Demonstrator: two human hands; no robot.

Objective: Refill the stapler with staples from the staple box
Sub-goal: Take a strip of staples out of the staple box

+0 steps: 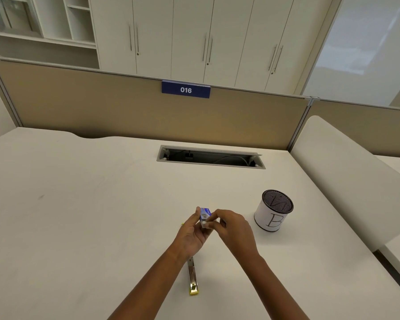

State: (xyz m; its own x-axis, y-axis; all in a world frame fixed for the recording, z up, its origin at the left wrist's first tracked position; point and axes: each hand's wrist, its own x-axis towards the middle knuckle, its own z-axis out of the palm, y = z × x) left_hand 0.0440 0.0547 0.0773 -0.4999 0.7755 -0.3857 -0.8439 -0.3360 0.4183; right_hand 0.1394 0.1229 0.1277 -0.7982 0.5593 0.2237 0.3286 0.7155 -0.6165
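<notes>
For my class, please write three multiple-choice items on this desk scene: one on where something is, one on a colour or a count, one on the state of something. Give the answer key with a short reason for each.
1. Where does the mesh pen cup marked "B" stand?
A. To the right of the hands
B. To the left of the hands
C. Inside the cable slot

2. What colour is the staple box?
A. Red
B. Blue
C. Green

3. What state is the stapler in?
A. Held shut in the right hand
B. Lying opened out on the desk
C. Standing in the pen cup

Key:
1 A, the cup stands on the desk right of the right hand.
2 B, the box held up by the left hand shows a blue printed face.
3 B, its metal staple channel lies exposed on the desk, under the left forearm, touched by neither hand.
</notes>
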